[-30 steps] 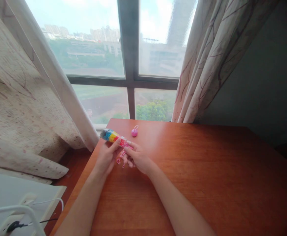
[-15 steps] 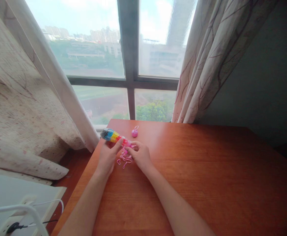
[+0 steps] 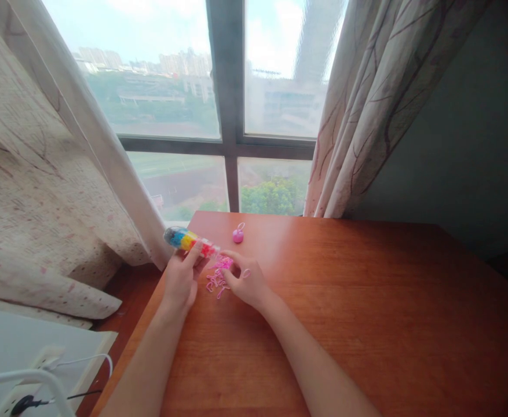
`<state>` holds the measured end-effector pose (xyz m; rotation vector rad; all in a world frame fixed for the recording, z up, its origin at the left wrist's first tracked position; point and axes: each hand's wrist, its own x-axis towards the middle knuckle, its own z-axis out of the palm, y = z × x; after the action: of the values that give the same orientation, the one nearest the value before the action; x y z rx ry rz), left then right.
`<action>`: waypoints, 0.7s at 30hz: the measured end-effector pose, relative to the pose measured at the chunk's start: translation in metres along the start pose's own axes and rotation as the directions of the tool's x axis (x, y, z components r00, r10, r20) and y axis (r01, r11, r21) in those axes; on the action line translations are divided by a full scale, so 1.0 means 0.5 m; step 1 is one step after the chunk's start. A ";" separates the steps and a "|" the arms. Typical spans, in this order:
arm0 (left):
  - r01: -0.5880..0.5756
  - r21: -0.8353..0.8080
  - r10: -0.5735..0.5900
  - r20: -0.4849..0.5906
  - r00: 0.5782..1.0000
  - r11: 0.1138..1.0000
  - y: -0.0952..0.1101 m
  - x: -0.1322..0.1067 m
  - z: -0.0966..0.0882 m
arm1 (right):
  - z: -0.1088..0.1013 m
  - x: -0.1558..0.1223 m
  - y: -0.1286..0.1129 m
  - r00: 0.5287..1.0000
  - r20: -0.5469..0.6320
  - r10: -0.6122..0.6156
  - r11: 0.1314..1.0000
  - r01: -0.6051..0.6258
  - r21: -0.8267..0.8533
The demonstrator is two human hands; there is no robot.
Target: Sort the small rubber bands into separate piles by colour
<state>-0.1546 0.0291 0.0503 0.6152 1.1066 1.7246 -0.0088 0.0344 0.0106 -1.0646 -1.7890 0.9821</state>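
Observation:
My left hand [image 3: 182,278] is closed around a clear tube-shaped pack of small coloured rubber bands [image 3: 188,241], thumb on top. Its bands run from black through blue, yellow and red to pale pink, and the pink end points toward my right hand. Beneath that end lies a loose pile of pink rubber bands [image 3: 218,281] on the table. My right hand [image 3: 247,281] is over the pile's right side, thumb and forefinger apart; its other fingers are partly hidden. One pink band [image 3: 246,273] shows against the back of this hand.
A round pink object with a pale loop [image 3: 237,235] stands on the wooden table [image 3: 344,313] beyond my hands. Behind the table are a window [image 3: 275,179] and patterned curtains [image 3: 358,104]. At lower left, a white cable [image 3: 28,376] and a black plug [image 3: 23,404] sit beside the table.
The pack has moved left in my left hand, away from my right hand. My right hand's thumb and forefinger have spread, and more of the pink pile shows beneath them.

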 end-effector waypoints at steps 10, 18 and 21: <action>0.080 -0.073 -0.081 -0.015 0.997 0.994 -0.008 0.011 -0.008 | -0.018 0.000 -0.041 0.998 0.058 -0.003 0.841 0.034 -0.540; 0.069 -0.075 -0.072 -0.040 0.997 0.995 -0.008 0.010 -0.010 | -0.023 0.014 -0.039 0.999 -0.002 0.044 0.812 -0.037 -0.583; 0.114 -0.106 -0.115 -0.008 0.993 0.988 -0.007 0.008 -0.009 | -0.025 0.006 -0.035 0.998 0.054 -0.025 0.863 0.048 -0.503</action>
<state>-0.1582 0.0317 0.0450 0.4654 1.0334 1.6788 -0.0034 0.0339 0.0319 -1.3222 -2.1619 0.5173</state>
